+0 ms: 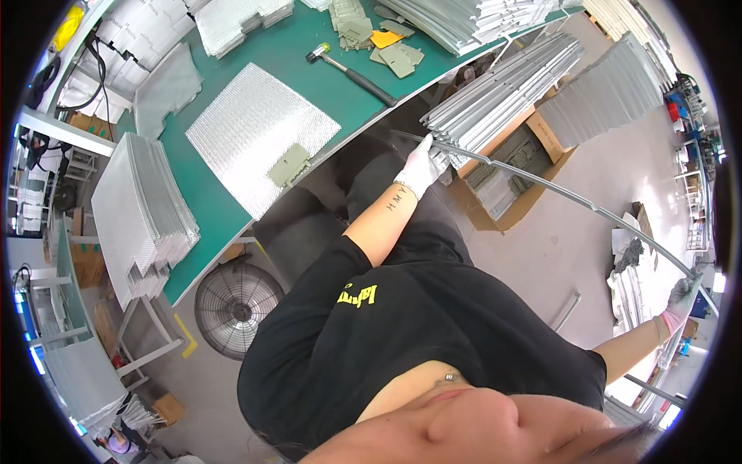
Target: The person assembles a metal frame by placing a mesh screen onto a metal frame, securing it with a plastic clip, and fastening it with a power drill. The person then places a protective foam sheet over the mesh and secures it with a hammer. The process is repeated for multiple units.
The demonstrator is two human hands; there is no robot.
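A long, slim grey notched metal strip (572, 196) slants above the floor (541, 259), pinched near one end by the gloved left hand's (421, 168) fingers. Near the bent rim, the right hand's (678, 303) fingers close round its other end, finer detail unclear. Below, an open cardboard box (519, 212), partly covered by the strip, holds stacked grey parts (516, 158).

A green-topped table (286, 66) stands on grey floor (525, 259).

Near the curved rim, the far end of the long metal strip (553, 187) is hard to make out. The strip hides part of a cardboard box (533, 203); the upper edge crops silver panels (243, 23).
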